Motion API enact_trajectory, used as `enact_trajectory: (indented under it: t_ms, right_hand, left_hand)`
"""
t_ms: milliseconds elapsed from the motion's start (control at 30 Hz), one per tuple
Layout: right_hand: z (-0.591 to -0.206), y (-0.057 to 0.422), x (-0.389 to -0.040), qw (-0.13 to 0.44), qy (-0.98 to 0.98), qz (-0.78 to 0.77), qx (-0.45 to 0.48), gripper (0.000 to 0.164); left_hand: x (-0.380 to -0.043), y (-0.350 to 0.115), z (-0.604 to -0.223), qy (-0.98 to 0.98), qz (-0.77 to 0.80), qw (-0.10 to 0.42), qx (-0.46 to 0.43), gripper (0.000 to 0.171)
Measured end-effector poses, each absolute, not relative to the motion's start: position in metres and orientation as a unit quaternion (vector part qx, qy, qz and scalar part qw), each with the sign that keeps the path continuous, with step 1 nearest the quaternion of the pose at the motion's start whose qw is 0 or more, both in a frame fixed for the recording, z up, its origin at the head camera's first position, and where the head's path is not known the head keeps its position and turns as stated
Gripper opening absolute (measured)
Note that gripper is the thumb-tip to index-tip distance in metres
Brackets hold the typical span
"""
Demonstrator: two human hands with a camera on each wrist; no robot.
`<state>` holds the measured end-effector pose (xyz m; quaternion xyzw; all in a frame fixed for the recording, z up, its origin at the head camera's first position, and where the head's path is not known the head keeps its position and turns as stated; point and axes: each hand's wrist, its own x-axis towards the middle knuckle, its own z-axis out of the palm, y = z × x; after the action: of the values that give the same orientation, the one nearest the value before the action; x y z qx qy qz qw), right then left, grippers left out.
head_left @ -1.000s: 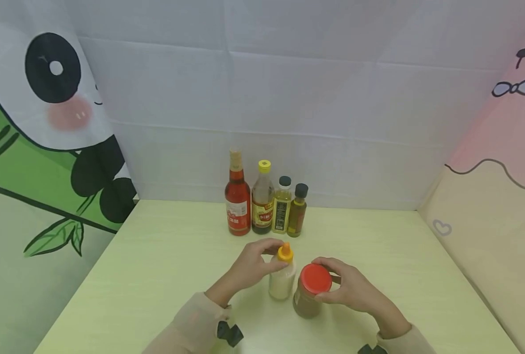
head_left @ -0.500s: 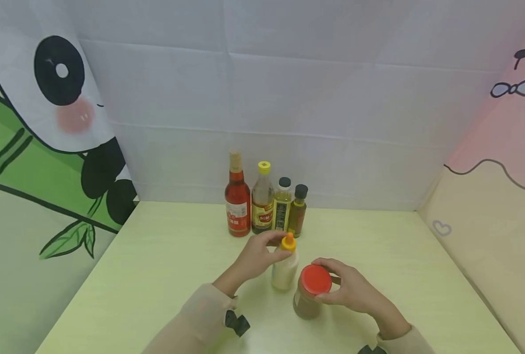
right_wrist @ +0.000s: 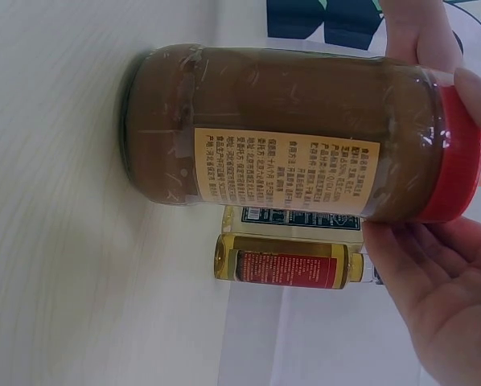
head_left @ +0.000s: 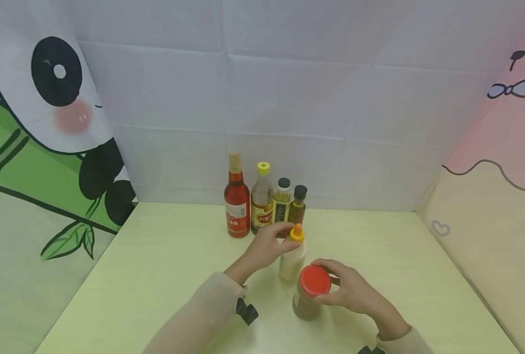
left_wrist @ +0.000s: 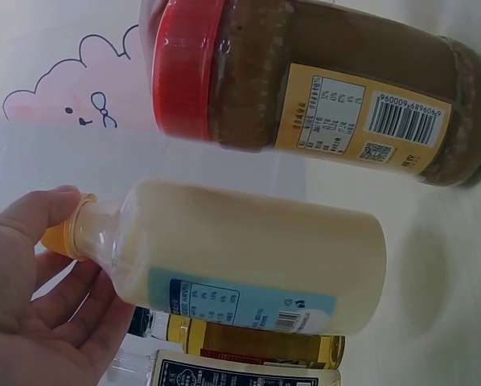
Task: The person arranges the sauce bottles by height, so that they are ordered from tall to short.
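My left hand pinches a squeeze bottle by its yellow nozzle cap. Pale cream-coloured contents and a blue label show on the bottle in the left wrist view. Whether its base touches the table is hard to tell. My right hand grips the red lid of a glass jar, thumb on the near side and fingers round the far side. Brown paste fills the jar, which carries a yellow printed label. The jar stands just right of and nearer than the squeeze bottle.
At the back stand a tall red bottle, a yellow-capped bottle with dark liquid, a flat oil bottle and a small black-capped oil bottle. The pale table meets a white cloth wall behind them.
My left hand has moved the squeeze bottle away and slightly right, toward the back bottles. My right hand and the jar have stayed in place.
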<state>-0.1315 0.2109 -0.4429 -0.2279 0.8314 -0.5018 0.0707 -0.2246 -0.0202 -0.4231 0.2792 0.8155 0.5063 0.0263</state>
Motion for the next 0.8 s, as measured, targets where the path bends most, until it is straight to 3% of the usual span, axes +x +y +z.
enact_trajectory:
  t_ms: [800]
  right_hand:
    - [-0.450,0.212,-0.138,0.072,0.839,-0.491,-0.225,0.066]
  left_hand:
    - [-0.264,0.014,-0.430,0.834,0.464,0.010,0.297,0.047]
